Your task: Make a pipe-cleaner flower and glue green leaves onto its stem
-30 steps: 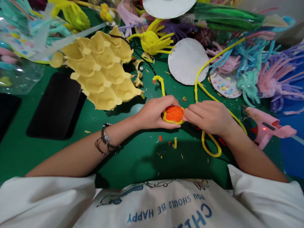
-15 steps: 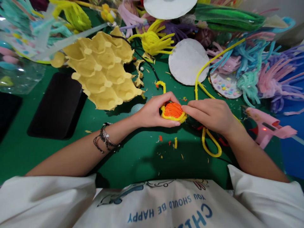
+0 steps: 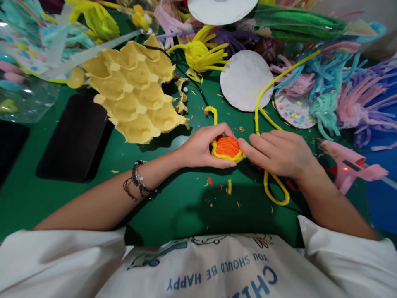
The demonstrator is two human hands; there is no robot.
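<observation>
My left hand (image 3: 201,147) curls round a small orange pipe-cleaner disc (image 3: 227,147) with a yellow rim, held just above the green table (image 3: 186,203). The fingers of my right hand (image 3: 277,152) are pressed together against the disc's right edge, pinching the long yellow pipe cleaner (image 3: 266,116) that runs round it. That yellow pipe cleaner loops away up toward the back right and also curls under my right wrist. A short yellow end (image 3: 212,111) sticks up behind my left hand.
A torn yellow egg tray (image 3: 133,93) lies at the back left beside a black pad (image 3: 74,138). White cardboard discs (image 3: 245,80), heaps of coloured pipe cleaners (image 3: 341,87) and a pink glue gun (image 3: 350,167) crowd the back and right. Small scraps (image 3: 228,187) dot the table.
The orange disc has been turned a little between my hands and the yellow rim sits further round its lower right edge. My right fingers have shifted slightly against it.
</observation>
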